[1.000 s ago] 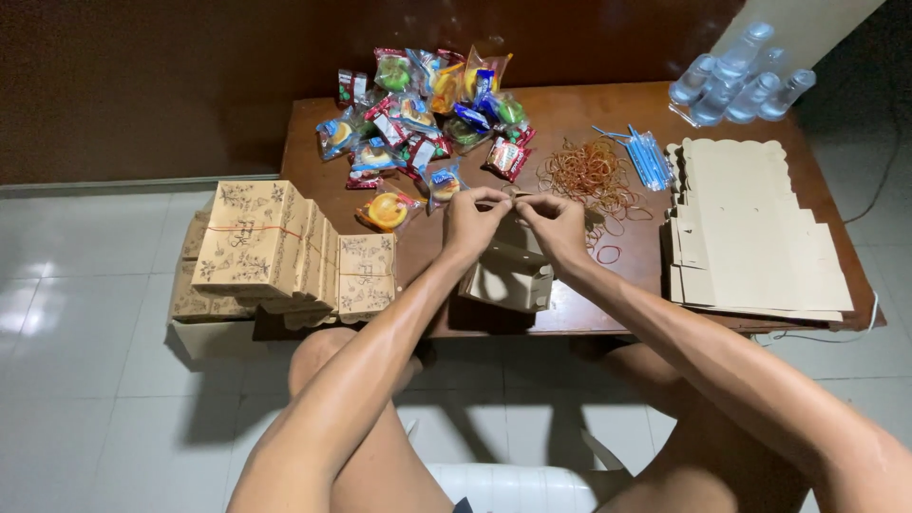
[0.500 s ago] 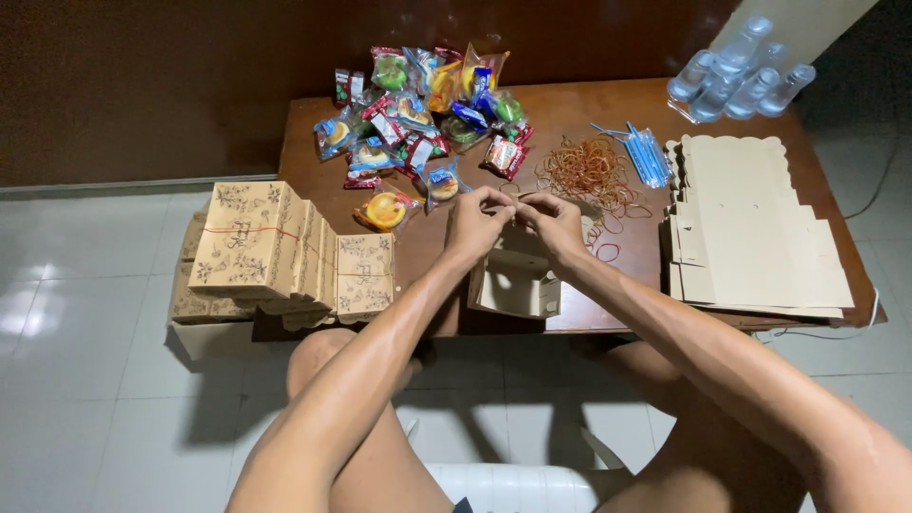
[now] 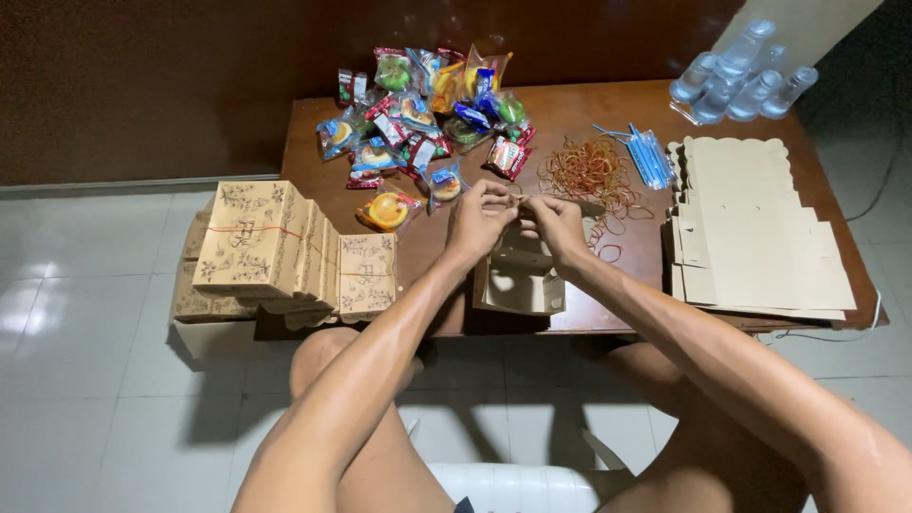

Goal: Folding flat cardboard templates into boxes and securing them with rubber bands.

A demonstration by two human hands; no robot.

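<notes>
Two hands [image 3: 518, 220] at one open box [image 3: 518, 277], perhaps rubber-banded.

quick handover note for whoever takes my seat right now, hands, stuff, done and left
Left hand and right hand: fingertips pinched together above the open box at the table's near edge; what they pinch is too small to tell.
Rubber bands and snacks lie behind the box, flat boxes to the right.
Done: banded boxes stacked on the left.
Left: this box unclosed, flat stack unfolded.
</notes>
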